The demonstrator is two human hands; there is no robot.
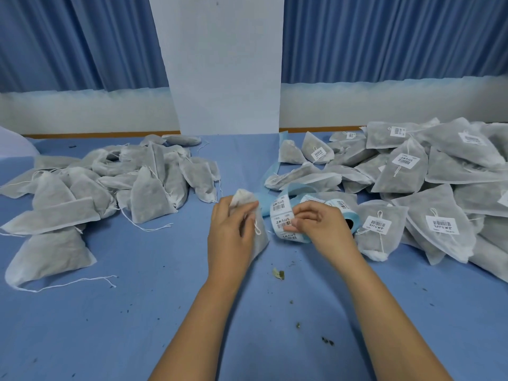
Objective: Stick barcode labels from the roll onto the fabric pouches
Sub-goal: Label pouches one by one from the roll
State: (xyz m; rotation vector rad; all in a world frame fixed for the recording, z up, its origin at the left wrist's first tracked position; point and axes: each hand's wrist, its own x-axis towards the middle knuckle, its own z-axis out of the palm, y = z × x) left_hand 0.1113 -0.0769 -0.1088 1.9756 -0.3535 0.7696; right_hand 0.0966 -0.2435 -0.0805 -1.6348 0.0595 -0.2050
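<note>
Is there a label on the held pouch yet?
None visible: exposed fabric of the pouch is bare, though the left hand covers much.

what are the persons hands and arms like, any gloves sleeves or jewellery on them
Both are bare. The left hand and the right hand wear no gloves, and no ring, watch or bracelet shows on either. The forearms are uncovered as well, with no sleeve in view down to the bottom edge of the picture. No markings, tape or straps show on them.
</note>
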